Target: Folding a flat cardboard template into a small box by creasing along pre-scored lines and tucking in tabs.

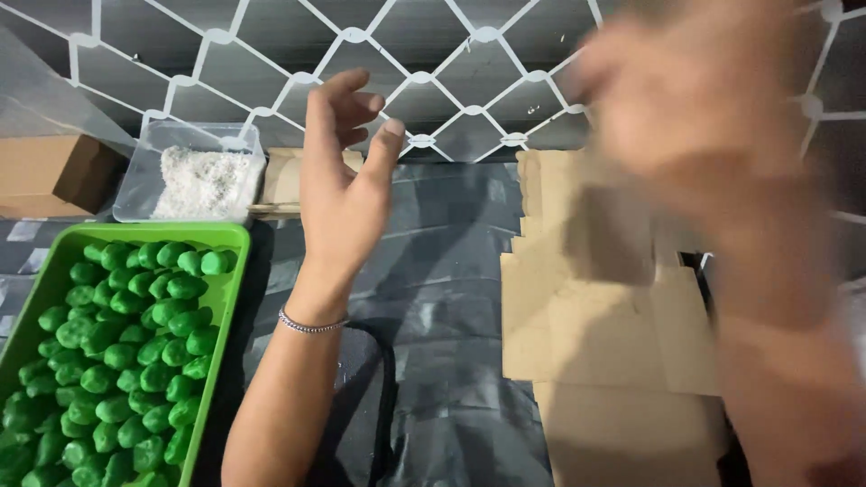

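The left hand (338, 194) is raised above the dark plastic sheet (451, 271) that covers the tabletop, palm turned toward the right, fingers loosely curled and spread apart — its grip is open and holds nothing. A thin beaded bracelet (311, 325) circles the wrist.

The green tray (230, 236) serves as the landmark. It lies just to the left of the left forearm, and it is packed with small green dough-like balls (117, 361) in close rows. The hand hovers above and to the right of the tray's far right corner, not touching it. Behind the tray, touching or nearly touching its far rim, stands a clear plastic tub (149, 171) with white shredded flakes (203, 185) heaped inside. To the left of that tub, further from the tray's far left corner, sits a brown cardboard box (45, 171).

Well to the right of the tray, across the sheet, lie flat pieces of brown cardboard (586, 334), stacked and overlapping. The right hand (704, 135) is up in front of them — very close to the camera and heavily blurred, so I cannot tell whether its grip is spread or closed, or whether it holds anything.

Behind everything runs a white diamond-pattern grille (419, 77).
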